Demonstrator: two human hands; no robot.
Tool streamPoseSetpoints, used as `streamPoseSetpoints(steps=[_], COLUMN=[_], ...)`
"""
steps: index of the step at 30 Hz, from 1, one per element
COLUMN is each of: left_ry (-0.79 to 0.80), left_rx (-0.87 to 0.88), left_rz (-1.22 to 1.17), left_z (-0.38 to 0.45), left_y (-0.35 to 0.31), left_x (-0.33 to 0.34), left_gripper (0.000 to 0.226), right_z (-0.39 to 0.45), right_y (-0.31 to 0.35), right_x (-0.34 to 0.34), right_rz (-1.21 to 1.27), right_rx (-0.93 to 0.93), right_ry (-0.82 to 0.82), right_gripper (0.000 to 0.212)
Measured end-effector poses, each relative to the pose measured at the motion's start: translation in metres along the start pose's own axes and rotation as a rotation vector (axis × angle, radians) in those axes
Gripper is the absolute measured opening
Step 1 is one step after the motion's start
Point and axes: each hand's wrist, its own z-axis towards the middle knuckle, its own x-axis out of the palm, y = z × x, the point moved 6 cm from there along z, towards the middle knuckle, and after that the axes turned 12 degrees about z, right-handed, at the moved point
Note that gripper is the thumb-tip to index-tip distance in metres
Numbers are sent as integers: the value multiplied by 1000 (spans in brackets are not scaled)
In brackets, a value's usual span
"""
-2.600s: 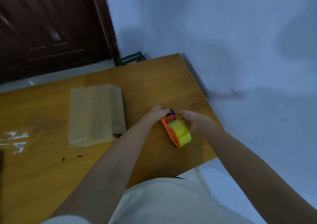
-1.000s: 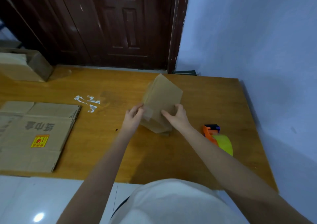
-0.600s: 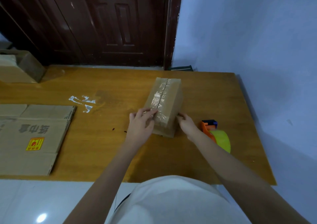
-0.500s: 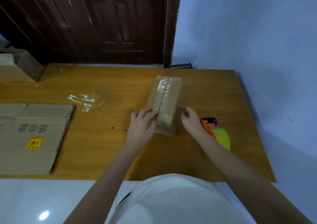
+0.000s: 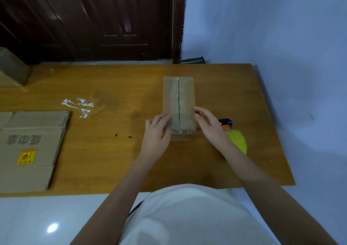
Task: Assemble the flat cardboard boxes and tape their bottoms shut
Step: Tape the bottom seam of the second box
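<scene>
A small assembled cardboard box (image 5: 179, 102) stands on the wooden table (image 5: 120, 154) with its taped bottom facing up; clear tape runs along the centre seam. My left hand (image 5: 156, 132) rests against the box's near left edge, its straight fingers touching the top. My right hand (image 5: 208, 124) touches the near right edge with relaxed fingers. An orange tape dispenser (image 5: 226, 125) with a yellow roll (image 5: 237, 143) lies just right of my right wrist, partly hidden by it.
Flat cardboard boxes (image 5: 30, 147) with a yellow label lie at the table's left. Another box (image 5: 11, 70) sits at the far left corner. Tape scraps (image 5: 78, 106) stick to the table. A dark door stands behind, a blue wall on the right.
The box was turned seam-up and squared to me. My hands left the tape dispenser earlier and now sit at both near edges of the box.
</scene>
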Motion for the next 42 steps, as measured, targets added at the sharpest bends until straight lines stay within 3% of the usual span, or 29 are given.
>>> streamPoseSetpoints(steps=[5,8,14,18,22,25,31,42], left_ry=[59,107,235,291,311,286,245,175], left_rx=[-89,-49,129,140,165,161,191,150], left_rz=[-389,-587,-431,-403,-350,-315,-266,-310], left_z=[3,9,22,24,24,25,26,20], left_y=[23,35,43,43,49,56,55,50], left_x=[2,-1,-14,-13,-9,-9,-6,-5], left_gripper=[40,44,51,58,56,56,59,50], right_z=[9,12,22,22,18,13,2,-2], right_y=[2,5,13,14,12,7,-5,-13], right_x=[-2,-9,-16,-22,-22,-22,-21,-20], right_rz=[-90,-237,-433,-497,-490,-376,-245,-196], right_rx=[-3,23,35,56,-1,-20,-39,-97], right_ry=[74,160,395,445,422,317,229,123], right_gripper=[41,47,66,76,82,94,65,54])
